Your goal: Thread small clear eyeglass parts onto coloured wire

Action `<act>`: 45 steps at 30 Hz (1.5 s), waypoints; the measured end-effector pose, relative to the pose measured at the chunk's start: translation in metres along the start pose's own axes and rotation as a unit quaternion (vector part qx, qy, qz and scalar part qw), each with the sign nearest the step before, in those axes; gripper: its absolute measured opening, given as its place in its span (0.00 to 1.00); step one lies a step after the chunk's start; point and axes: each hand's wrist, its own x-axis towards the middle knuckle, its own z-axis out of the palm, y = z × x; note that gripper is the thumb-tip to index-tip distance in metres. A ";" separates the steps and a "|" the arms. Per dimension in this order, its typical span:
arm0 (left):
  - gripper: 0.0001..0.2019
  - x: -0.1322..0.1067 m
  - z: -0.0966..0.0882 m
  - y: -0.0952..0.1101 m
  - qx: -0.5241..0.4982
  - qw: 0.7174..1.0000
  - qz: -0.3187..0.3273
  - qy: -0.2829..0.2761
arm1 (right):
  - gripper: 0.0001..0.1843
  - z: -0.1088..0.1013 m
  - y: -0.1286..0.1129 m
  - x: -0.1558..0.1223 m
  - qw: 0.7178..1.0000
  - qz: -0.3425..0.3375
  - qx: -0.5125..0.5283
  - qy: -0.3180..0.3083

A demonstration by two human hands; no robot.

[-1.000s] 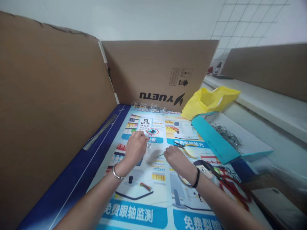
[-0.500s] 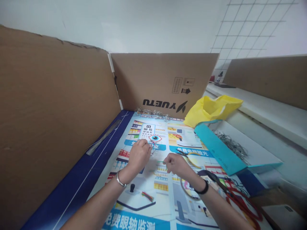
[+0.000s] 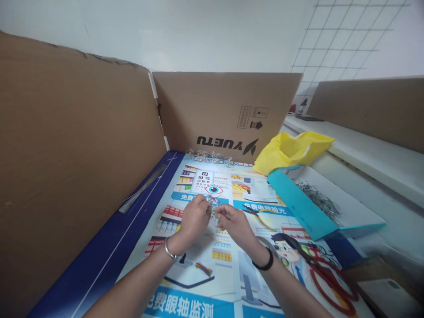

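Note:
My left hand [image 3: 196, 216] is closed in a pinch on a thin, bent silvery wire piece [image 3: 213, 217], whose loops show just past the fingertips. My right hand [image 3: 234, 224] reaches in from the other side, its thumb and forefinger pinched almost against the left fingertips. Small bits of green show at the fingers, from a thin green strip that is mostly hidden. Below the hands a small bundle of coloured strips [image 3: 203, 269] lies on the printed sheet [image 3: 225, 282]. Pliers with yellow handles [image 3: 263, 219] rest beyond my right wrist.
Red-handled scissors [image 3: 334, 282] lie at the right. A teal box [image 3: 298, 203] holds tangled wire pieces [image 3: 319, 198], with a yellow bag [image 3: 291, 150] behind it. Straight wires [image 3: 142, 190] lie at the left. Cardboard walls [image 3: 225, 106] stand behind and left; more wire pieces [image 3: 208, 155] line the back.
My right hand has moved left and up to meet my left hand. The green strip, which stuck out clearly from the right fingers, is now mostly hidden.

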 end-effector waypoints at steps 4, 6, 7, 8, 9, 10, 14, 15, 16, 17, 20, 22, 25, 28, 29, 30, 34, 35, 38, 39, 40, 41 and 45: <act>0.07 -0.001 0.001 0.002 -0.049 0.999 -0.021 -0.005 | 0.09 0.001 0.010 0.001 0.993 -0.058 -0.090 0.046; 0.08 -0.002 0.002 0.003 -0.061 0.998 -0.031 -0.010 | 0.09 0.001 0.010 0.001 0.980 -0.091 -0.160 0.071; 0.08 -0.002 0.002 0.003 -0.064 0.997 -0.035 -0.013 | 0.09 0.001 0.009 0.000 0.972 -0.110 -0.193 0.080; 0.08 -0.003 0.002 0.004 -0.065 0.997 -0.037 -0.014 | 0.09 0.001 0.009 0.000 0.962 -0.129 -0.224 0.087; 0.08 -0.004 0.003 0.005 -0.065 0.997 -0.037 -0.015 | 0.09 0.001 0.009 -0.001 0.952 -0.149 -0.251 0.093; 0.07 -0.004 0.004 0.005 -0.065 0.997 -0.037 -0.015 | 0.09 0.000 0.009 -0.001 0.942 -0.168 -0.273 0.097; 0.07 -0.007 0.006 0.007 -0.078 0.996 -0.037 -0.013 | 0.10 0.000 0.016 -0.002 0.906 -0.224 -0.340 0.115; 0.07 -0.007 0.006 0.008 -0.083 0.996 -0.038 -0.011 | 0.11 0.000 0.018 -0.003 0.897 -0.234 -0.357 0.119; 0.07 -0.008 0.007 0.008 -0.089 0.995 -0.039 -0.008 | 0.11 0.000 0.020 -0.003 0.887 -0.241 -0.375 0.122; 0.07 -0.008 0.007 0.008 -0.094 0.995 -0.041 -0.006 | 0.11 -0.001 0.021 -0.003 0.876 -0.246 -0.396 0.124; 0.07 -0.008 0.008 0.007 -0.109 0.993 -0.049 -0.004 | 0.12 -0.002 0.019 -0.006 0.838 -0.252 -0.469 0.121; 0.08 -0.008 0.007 0.007 -0.115 0.992 -0.055 -0.006 | 0.12 -0.003 0.016 -0.010 0.809 -0.253 -0.519 0.114; 0.07 -0.008 0.006 0.008 -0.117 0.992 -0.055 -0.007 | 0.11 -0.005 0.008 -0.016 0.766 -0.260 -0.577 0.112; 0.05 -0.008 0.005 0.010 -0.108 0.993 -0.050 -0.009 | 0.09 -0.007 0.002 -0.020 0.736 -0.262 -0.613 0.115; 0.05 -0.008 0.006 0.010 -0.104 0.993 -0.050 -0.009 | 0.09 -0.008 0.000 -0.020 0.730 -0.260 -0.623 0.113; 0.04 -0.009 0.006 0.011 -0.099 0.994 -0.049 -0.009 | 0.08 -0.008 -0.001 -0.021 0.725 -0.257 -0.630 0.110; 0.04 -0.010 0.005 0.012 -0.089 0.995 -0.041 -0.017 | 0.08 -0.008 -0.003 -0.020 0.716 -0.252 -0.643 0.105; 0.05 -0.010 0.005 0.012 -0.090 0.995 -0.039 -0.019 | 0.08 -0.008 -0.003 -0.019 0.715 -0.252 -0.643 0.108; 0.05 -0.010 0.003 0.013 -0.094 0.995 -0.034 -0.025 | 0.08 -0.005 -0.001 -0.017 0.719 -0.252 -0.636 0.122; 0.06 -0.010 0.002 0.013 -0.096 0.994 -0.033 -0.026 | 0.07 -0.003 0.000 -0.016 0.723 -0.253 -0.631 0.124; 0.06 -0.011 0.002 0.013 -0.098 0.994 -0.033 -0.028 | 0.07 -0.002 0.001 -0.015 0.729 -0.253 -0.624 0.125; 0.06 -0.011 0.001 0.013 -0.101 0.994 -0.033 -0.030 | 0.07 -0.001 0.003 -0.014 0.735 -0.252 -0.617 0.126; 0.07 -0.011 0.001 0.013 -0.114 0.992 -0.031 -0.041 | 0.08 0.003 0.008 -0.011 0.760 -0.241 -0.588 0.134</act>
